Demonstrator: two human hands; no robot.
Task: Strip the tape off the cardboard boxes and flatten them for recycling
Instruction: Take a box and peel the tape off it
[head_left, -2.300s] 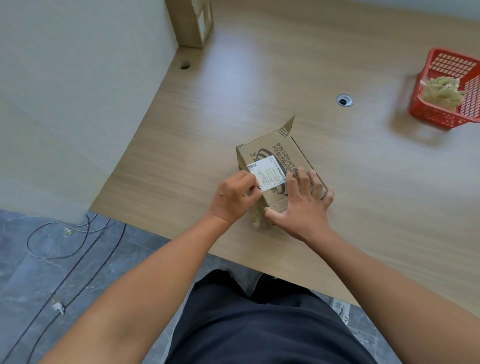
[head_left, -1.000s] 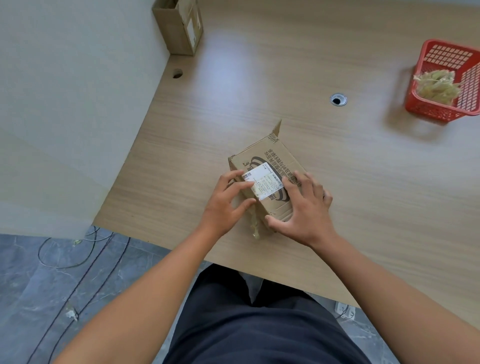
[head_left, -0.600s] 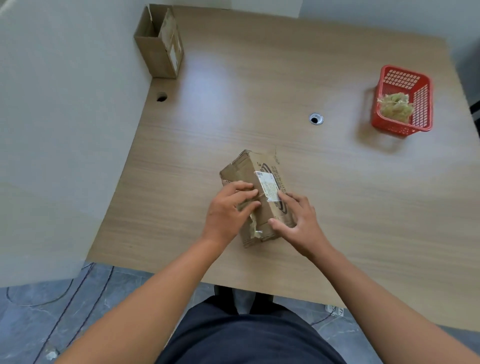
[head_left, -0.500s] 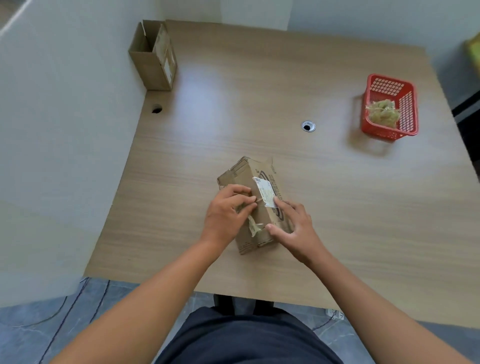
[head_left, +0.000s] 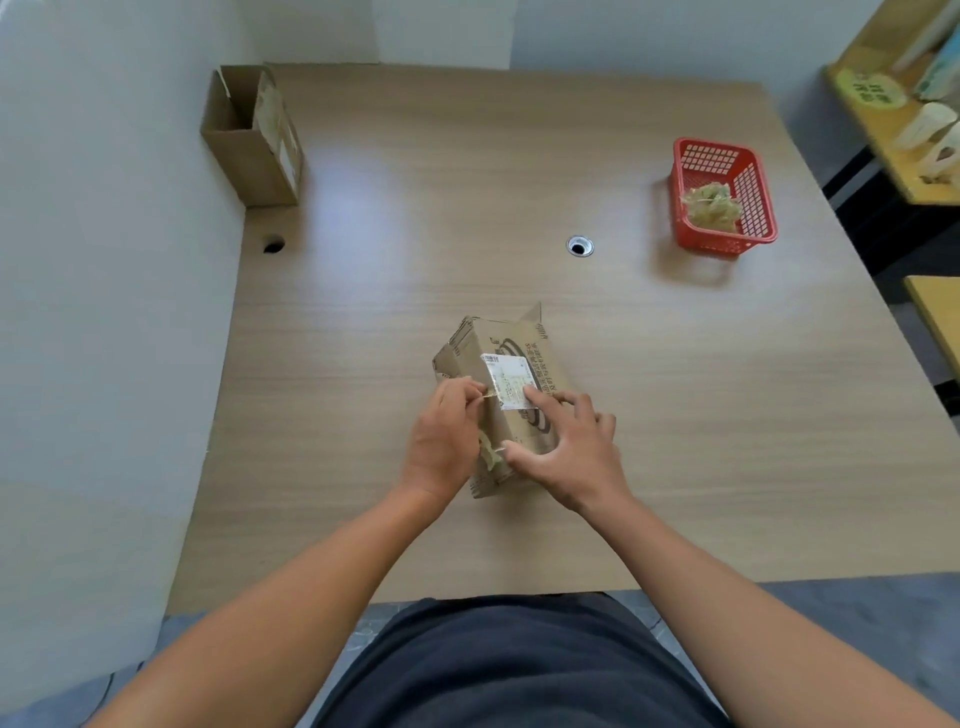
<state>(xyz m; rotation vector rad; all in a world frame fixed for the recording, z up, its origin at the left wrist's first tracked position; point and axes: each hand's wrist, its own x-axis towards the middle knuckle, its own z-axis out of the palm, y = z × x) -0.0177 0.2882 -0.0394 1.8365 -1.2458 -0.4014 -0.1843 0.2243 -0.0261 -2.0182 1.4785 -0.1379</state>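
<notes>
The left hand (head_left: 445, 435) pinches a thin strip of tape (head_left: 487, 453) between thumb and fingertips at the box's (head_left: 511, 335) left edge. The right hand (head_left: 569, 449) lies spread on the box top, thumb against the near end. The box sits mid-table (head_left: 395, 312). Farther right is a red basket (head_left: 723, 244) holding wadded tape; a second box (head_left: 244, 156) stands in the far left corner.

Mid-surface (head_left: 363, 519) is blocked by the taped box (head_left: 511, 332). The left hand (head_left: 444, 441) pinches tape (head_left: 487, 456) at its left side; the right hand (head_left: 571, 452) is spread over its near end. A partition wall (head_left: 104, 312) shuts the left edge, with an open box (head_left: 249, 156) against it in the far corner. Red basket (head_left: 722, 241) far right. Bare lanes run from box to basket and along the near edge.
</notes>
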